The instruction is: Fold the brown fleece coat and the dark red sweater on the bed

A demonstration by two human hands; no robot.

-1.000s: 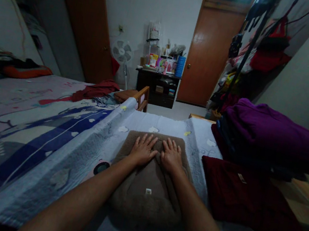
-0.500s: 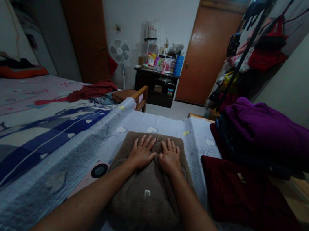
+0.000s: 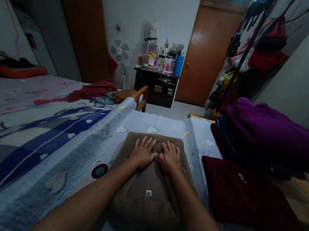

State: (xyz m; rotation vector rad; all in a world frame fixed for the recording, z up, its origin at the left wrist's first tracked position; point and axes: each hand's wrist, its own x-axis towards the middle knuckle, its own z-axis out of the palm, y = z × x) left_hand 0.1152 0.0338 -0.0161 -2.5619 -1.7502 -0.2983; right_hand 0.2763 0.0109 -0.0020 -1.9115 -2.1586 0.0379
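A folded brown garment (image 3: 149, 210) with a small white label lies on the pale blue patterned bedding (image 3: 167, 125) in front of me. My left hand (image 3: 143, 154) rests flat on its upper part, fingers spread. Beside it, my right hand (image 3: 170, 159) also lies palm down on the brown cloth, fingers apart. The two thumbs point toward each other with a small gap between them. Neither hand holds anything.
To the right lie a folded dark red garment (image 3: 241, 198) and a stack topped by purple cloth (image 3: 278, 127). A pink object with a dark round part (image 3: 99, 170) is beside my left forearm. Farther off are a fan (image 3: 120, 50) and a black cabinet (image 3: 153, 98).
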